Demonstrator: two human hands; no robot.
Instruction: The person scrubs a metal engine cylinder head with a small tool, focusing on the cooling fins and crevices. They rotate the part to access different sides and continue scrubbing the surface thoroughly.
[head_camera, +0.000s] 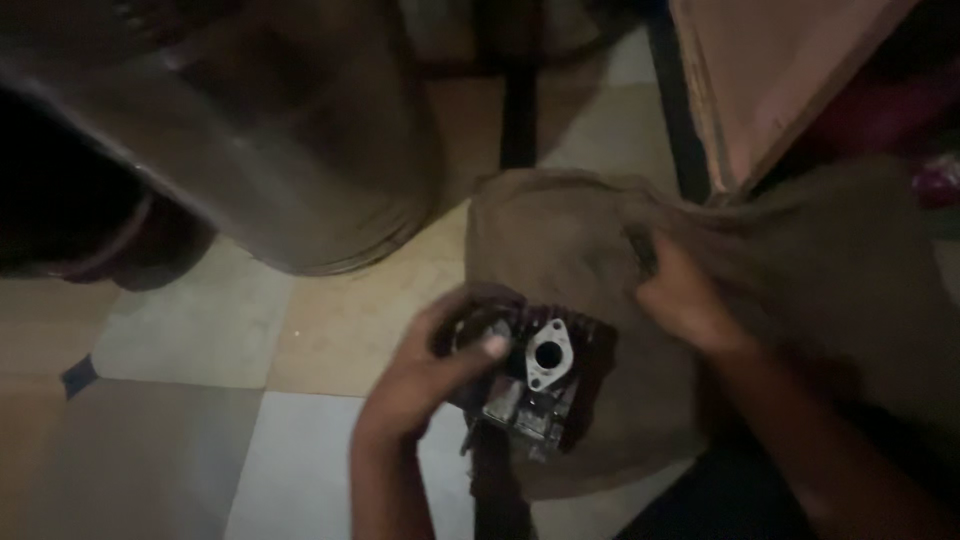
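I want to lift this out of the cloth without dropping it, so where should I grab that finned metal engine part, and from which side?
Judging by its pose, grip the finned metal engine part across its ribbed sides from the near left, where the left hand already cups it. The fins give purchase; the flanged port faces up, so avoid it. The right hand holds the brown cloth.

Single view only, head cam, worn by person. Looks steeply down, slightly fwd, over own forearms entering from bottom edge. Close range: left hand (425, 375) and right hand (685, 300) fill lower centre, w/ metal engine part (535, 385) on brown cloth (570, 240) between them. Tiled floor (190, 330) beyond, lower left. Dark drum-like container (290, 140) cut off at top left, wooden board (760, 80) cut off at top right. Dim light, soft focus. No 2nd view, so no overlap.
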